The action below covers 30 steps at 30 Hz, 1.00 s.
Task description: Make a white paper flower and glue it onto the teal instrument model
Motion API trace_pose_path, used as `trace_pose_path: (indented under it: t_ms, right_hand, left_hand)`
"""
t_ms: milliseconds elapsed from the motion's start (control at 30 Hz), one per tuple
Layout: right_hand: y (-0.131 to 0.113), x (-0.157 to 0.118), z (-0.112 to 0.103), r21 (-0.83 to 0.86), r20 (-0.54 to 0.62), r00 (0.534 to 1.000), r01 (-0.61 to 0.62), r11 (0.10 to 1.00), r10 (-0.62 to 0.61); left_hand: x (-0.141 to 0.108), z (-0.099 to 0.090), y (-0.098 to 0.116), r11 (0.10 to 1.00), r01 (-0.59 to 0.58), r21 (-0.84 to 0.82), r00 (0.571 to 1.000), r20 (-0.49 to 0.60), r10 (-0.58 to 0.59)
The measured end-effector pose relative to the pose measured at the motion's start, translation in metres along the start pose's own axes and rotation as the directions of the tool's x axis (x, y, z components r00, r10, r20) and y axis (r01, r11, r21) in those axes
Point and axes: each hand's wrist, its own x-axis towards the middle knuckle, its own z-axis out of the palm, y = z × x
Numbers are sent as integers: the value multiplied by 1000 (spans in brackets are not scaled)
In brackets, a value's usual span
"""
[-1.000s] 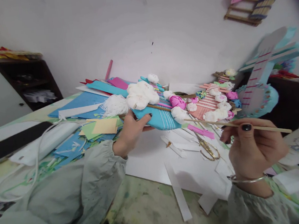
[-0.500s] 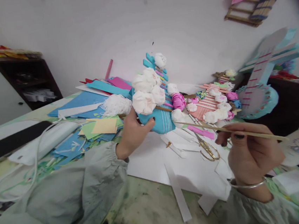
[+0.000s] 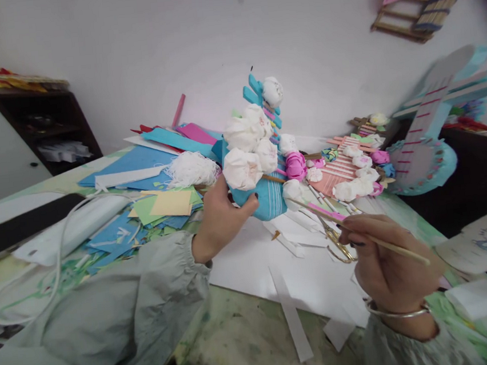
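My left hand is wrapped round the lower left of a blue paper craft instrument, its thumb pressed on the front. White crumpled-paper flowers cover much of the craft, and one bright pink flower sits at its right side. White string-like lines run down the body, and blue pegs stick out near the upright top. Between its fingertips my right hand pinches a thin wooden stick, slanting up and left. The stick's far tip is close to the craft's lower right edge; whether they touch I cannot tell.
Gold-handled scissors and paper strips lie on a white board. Left are coloured paper scraps, white shredded fibre, a phone and a cable. A pink craft instrument and a larger blue one stand right.
The blue craft instrument has shifted slightly right with my left hand. My right hand has moved left and a little down, tilting the stick more steeply.
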Motion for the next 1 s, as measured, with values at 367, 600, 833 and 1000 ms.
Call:
trace_pose_path:
  t_ms: [367, 600, 833, 1000]
  right_hand:
    - [1, -1, 4, 43, 8, 1000, -9, 999, 9]
    - [2, 2, 4, 100, -36, 999, -21, 995, 25]
    - [-3, 5, 9, 171, -282, 959, 66, 983, -15]
    - [-11, 16, 19, 239, -573, 814, 60, 969, 91]
  left_hand:
    - [-2, -1, 4, 1000, 16, -20, 1000, 18, -16]
    - [-2, 0, 2, 995, 51, -91, 998, 33, -48]
    - [1, 3, -3, 981, 97, -170, 995, 8, -97]
    - [0, -1, 1, 999, 4, -45, 1000, -23, -5]
